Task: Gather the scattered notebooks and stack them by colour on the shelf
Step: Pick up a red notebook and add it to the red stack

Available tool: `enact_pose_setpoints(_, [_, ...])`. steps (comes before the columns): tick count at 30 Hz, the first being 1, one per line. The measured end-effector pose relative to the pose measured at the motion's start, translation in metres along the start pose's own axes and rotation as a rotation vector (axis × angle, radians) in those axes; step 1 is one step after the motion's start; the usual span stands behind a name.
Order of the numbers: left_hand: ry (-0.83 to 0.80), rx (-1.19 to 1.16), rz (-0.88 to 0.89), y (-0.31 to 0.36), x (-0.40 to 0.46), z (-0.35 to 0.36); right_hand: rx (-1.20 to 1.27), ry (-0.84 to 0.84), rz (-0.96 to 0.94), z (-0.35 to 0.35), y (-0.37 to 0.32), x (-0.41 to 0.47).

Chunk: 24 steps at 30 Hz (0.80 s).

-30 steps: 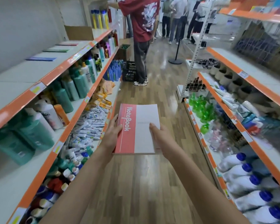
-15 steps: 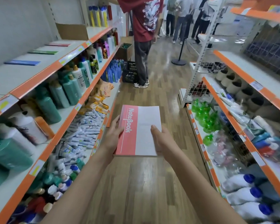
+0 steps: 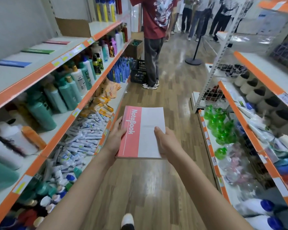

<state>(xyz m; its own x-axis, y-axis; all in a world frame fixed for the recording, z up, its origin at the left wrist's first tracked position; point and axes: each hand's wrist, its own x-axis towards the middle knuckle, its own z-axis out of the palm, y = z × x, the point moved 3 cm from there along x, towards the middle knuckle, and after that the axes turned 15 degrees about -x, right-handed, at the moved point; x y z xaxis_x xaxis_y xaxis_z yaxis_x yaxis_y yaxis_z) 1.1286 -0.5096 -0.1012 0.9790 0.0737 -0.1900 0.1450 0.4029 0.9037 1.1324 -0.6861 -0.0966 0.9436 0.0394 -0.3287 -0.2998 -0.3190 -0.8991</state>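
A red-and-white notebook (image 3: 142, 131) lies flat in front of me over the aisle floor, held by both hands. My left hand (image 3: 115, 138) grips its left edge, thumb on the red cover. My right hand (image 3: 166, 141) grips its right side, thumb on the white part. On the top left shelf (image 3: 28, 80) lie a blue notebook (image 3: 12, 63), a green notebook (image 3: 37, 51) and a red notebook (image 3: 56, 42), spaced apart in a row.
Shelves of bottles (image 3: 68, 90) and tubes (image 3: 83, 138) line the left of the aisle; stocked shelves (image 3: 256, 130) line the right. A person in a red shirt (image 3: 154, 30) stands ahead beside a black basket (image 3: 139, 72). More people and a stanchion (image 3: 194, 53) stand beyond.
I have walked forward along the aisle; the shelf notebooks and the person in red are nearer. Both hands still hold the notebook the same way.
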Motion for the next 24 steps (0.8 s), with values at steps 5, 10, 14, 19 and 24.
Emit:
enact_pose_setpoints(5, [-0.006,0.009,-0.031,0.002,0.056,0.005,0.002,0.02,0.025,-0.005,-0.013,0.051])
enact_pose_setpoints(10, [-0.026,0.01,-0.023,0.017,0.131,0.014,-0.003,0.053,0.013,-0.012,-0.042,0.121])
enact_pose_setpoints(14, [-0.051,0.011,-0.018,0.036,0.19,0.02,-0.014,0.08,0.014,-0.017,-0.066,0.177])
enact_pose_setpoints(19, [-0.067,0.045,-0.003,0.048,0.249,0.028,-0.012,0.092,0.016,-0.023,-0.087,0.23])
enact_pose_setpoints(24, [-0.06,0.065,0.01,0.052,0.299,0.037,-0.017,0.086,0.033,-0.033,-0.099,0.277])
